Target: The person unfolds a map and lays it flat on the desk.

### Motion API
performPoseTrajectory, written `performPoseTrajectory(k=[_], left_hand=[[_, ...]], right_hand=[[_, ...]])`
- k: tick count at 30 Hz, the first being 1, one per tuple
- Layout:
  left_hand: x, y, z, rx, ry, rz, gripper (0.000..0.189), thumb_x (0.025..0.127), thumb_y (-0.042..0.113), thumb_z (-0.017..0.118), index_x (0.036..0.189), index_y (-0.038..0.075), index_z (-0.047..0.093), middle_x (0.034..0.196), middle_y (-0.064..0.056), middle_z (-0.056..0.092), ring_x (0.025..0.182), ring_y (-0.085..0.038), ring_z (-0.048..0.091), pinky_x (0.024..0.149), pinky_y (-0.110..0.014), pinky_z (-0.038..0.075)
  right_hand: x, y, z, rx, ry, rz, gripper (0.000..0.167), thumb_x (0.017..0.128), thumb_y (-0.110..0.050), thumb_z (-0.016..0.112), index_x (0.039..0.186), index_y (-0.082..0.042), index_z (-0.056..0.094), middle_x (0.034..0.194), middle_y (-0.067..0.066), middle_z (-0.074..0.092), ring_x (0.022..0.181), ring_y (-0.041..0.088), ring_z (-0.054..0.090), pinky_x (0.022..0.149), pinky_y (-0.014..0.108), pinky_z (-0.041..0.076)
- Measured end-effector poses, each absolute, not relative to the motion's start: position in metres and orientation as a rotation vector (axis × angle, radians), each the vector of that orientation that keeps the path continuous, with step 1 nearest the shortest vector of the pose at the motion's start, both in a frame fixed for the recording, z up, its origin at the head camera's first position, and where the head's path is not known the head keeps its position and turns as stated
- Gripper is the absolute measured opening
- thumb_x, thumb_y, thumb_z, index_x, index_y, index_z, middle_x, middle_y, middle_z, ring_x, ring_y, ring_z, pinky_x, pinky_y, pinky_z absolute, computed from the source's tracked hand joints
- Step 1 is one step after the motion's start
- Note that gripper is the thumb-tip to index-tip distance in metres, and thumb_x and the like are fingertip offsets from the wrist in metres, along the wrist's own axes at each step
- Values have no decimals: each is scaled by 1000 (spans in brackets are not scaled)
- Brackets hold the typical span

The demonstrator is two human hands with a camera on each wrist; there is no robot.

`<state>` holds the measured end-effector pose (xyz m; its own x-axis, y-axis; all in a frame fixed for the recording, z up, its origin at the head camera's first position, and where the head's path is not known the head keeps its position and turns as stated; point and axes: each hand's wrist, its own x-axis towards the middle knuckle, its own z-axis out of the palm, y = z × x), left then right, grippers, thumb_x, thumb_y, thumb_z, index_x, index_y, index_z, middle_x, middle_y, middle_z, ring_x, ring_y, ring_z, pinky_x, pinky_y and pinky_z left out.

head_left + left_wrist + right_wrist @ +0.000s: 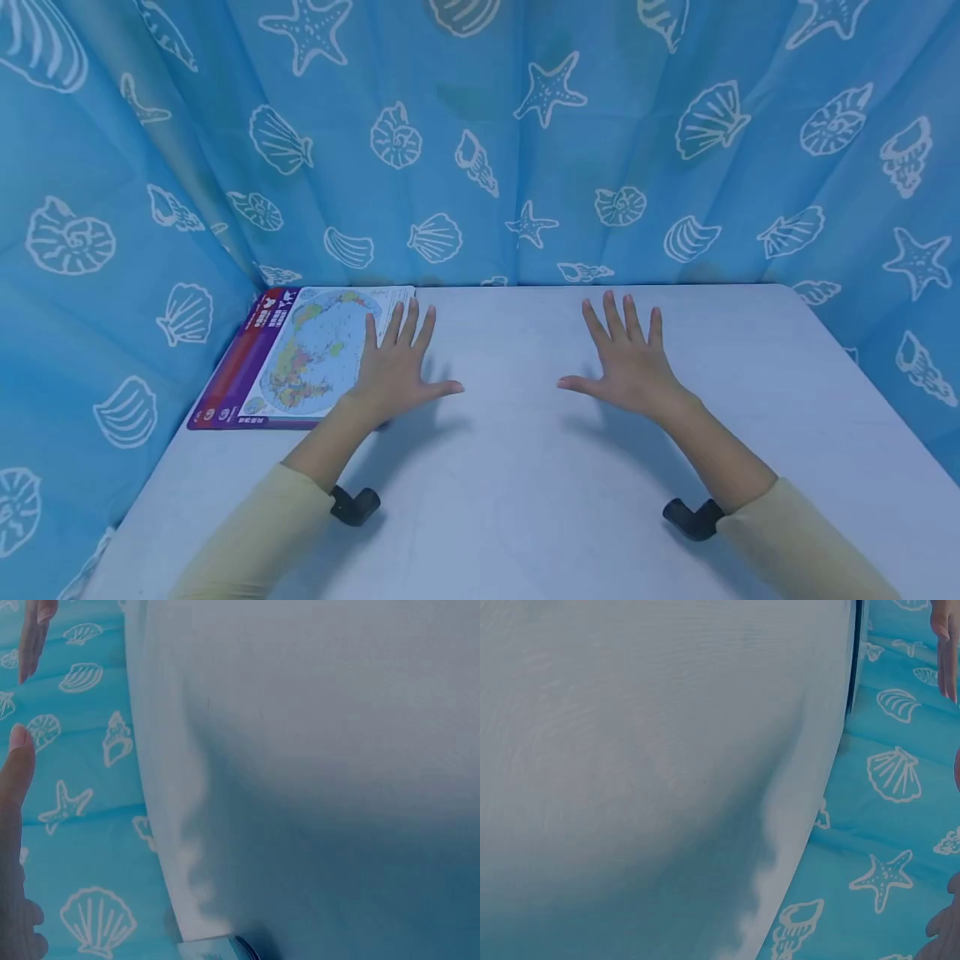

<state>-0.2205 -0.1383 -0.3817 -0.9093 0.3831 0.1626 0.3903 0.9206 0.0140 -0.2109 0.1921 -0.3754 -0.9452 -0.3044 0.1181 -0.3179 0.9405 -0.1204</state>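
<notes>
Both hands hover above a white table with fingers spread. The left hand is nearest the world map board and covers part of its right side; nothing is in its grasp. That board has a purple and red border strip on its left and lies flat at the table's back left. Over the right half of the table is the right hand, holding nothing, its thumb pointing toward the left hand. In the left wrist view, the left thumb shows at the edge, and a corner of the board appears at the bottom.
The white table carries the shadows of both arms. Behind it and along its sides hangs a blue curtain printed with white shells and starfish. A black wrist mount sits under the left wrist and another under the right wrist.
</notes>
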Motion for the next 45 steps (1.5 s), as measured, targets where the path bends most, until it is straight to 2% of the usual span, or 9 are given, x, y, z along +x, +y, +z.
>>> performPoseTrajectory(k=[8,14,24,31,38,45], left_hand=[[-211,-159,-384,-594,-2930,-38,110,76,76,51,153,11,8,158,-15,1,145,-35,-2,110,-65,-8],[-204,-174,-383,-552,-2923,-45,107,76,73,54,152,10,14,158,-16,7,145,-37,1,109,-67,-6],[-200,-193,-382,-502,-2929,-25,108,76,74,53,152,9,12,158,-18,6,145,-38,3,109,-67,-5],[-195,-206,-379,-469,-2958,-73,108,76,71,56,153,10,9,158,-17,4,145,-37,0,109,-66,-9],[-190,-216,-377,-454,-2935,-108,106,77,64,60,152,8,10,157,-19,8,144,-40,5,109,-68,-3],[-189,-230,-377,-424,-2922,-118,105,77,61,61,152,8,11,157,-21,11,144,-41,6,109,-66,-6]], right_hand=[[-210,179,-374,515,-2979,237,112,76,-74,53,153,-10,4,157,20,-8,142,40,-15,106,67,-15],[-213,168,-373,536,-2974,235,111,77,-75,51,153,-10,3,157,18,-11,142,38,-17,106,67,-14],[-213,148,-369,559,-2968,250,109,78,-74,52,153,-12,2,157,17,-10,142,37,-18,107,67,-13],[-209,137,-367,578,-2959,256,108,78,-75,50,153,-12,3,158,17,-8,143,38,-15,108,66,-13],[-209,125,-369,601,-2948,282,107,79,-74,50,153,-13,4,158,16,-5,143,39,-13,108,66,-13],[-211,111,-370,626,-2937,321,106,79,-73,52,153,-13,6,158,15,-3,143,39,-11,109,66,-11]])
